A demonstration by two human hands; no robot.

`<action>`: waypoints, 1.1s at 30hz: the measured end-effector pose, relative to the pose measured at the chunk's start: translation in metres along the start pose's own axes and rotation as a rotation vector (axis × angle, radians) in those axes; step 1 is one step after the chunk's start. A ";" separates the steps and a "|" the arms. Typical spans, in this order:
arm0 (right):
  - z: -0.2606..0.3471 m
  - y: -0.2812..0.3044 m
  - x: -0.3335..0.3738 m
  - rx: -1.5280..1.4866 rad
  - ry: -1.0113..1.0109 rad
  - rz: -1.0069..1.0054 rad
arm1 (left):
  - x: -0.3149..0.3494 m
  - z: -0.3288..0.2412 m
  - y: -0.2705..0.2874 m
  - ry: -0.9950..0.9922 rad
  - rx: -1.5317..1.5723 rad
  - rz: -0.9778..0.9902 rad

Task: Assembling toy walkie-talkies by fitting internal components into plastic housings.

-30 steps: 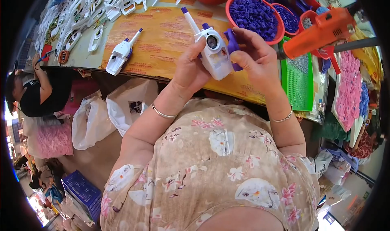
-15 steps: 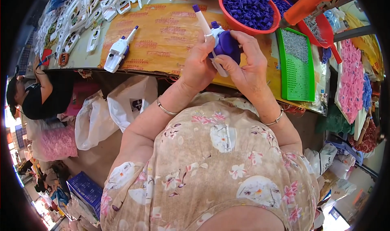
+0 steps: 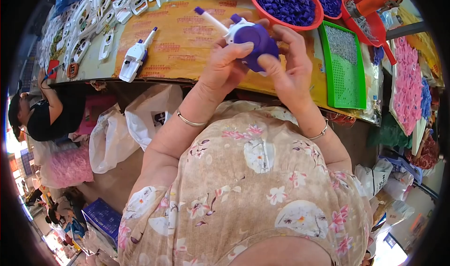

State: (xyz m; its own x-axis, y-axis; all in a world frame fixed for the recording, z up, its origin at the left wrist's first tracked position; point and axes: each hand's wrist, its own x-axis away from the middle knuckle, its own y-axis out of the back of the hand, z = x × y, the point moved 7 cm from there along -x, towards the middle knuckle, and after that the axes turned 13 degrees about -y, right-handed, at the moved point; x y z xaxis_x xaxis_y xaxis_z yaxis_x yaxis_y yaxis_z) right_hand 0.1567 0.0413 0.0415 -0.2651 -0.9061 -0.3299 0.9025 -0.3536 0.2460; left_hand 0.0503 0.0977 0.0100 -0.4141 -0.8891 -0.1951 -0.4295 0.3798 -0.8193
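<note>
Above the near edge of the table, both hands hold a purple and white plastic device (image 3: 258, 40) with a long white nozzle tipped in purple. Its rounded purple side faces up, and the nozzle points to the far left. My left hand (image 3: 224, 65) grips the left side, thumb on the purple shell. My right hand (image 3: 294, 62) has its thumb against the lower right edge; its fingers are curled on the far side, partly hidden. A similar device (image 3: 134, 61), white side up, lies on the table to the left.
White plastic parts (image 3: 91, 20) pile at the far left. A red bowl (image 3: 300, 28) holds purple pieces. A green tray (image 3: 346, 84) and red scoop (image 3: 390, 55) hold small metal parts. An orange power tool (image 3: 378, 3) hangs at far right. Another person (image 3: 44, 118) sits left.
The device has turned in my hands: its purple side now faces up and its nozzle swings further left. My left thumb has moved onto the purple shell.
</note>
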 end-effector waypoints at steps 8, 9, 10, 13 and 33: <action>-0.018 -0.001 0.007 -0.209 -0.326 0.171 | 0.003 0.002 0.023 0.034 -0.022 0.022; -0.020 0.000 0.006 -0.211 -0.327 0.162 | 0.004 0.002 0.022 0.042 -0.024 0.026; -0.017 0.004 0.005 -0.167 -0.248 0.108 | 0.005 -0.001 0.017 0.021 -0.006 0.029; -0.006 0.009 0.008 -0.089 -0.143 0.050 | 0.008 -0.001 0.025 0.031 -0.066 0.038; 0.013 0.011 0.017 -0.117 0.009 0.034 | 0.013 -0.007 -0.005 -0.010 -0.105 0.144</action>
State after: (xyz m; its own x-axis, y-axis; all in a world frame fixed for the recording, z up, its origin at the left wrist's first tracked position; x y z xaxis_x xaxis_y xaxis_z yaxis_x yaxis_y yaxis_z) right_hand 0.1574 0.0188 0.0502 -0.2313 -0.9147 -0.3313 0.9445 -0.2928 0.1489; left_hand 0.0418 0.0864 0.0153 -0.4695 -0.8259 -0.3121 -0.4481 0.5275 -0.7217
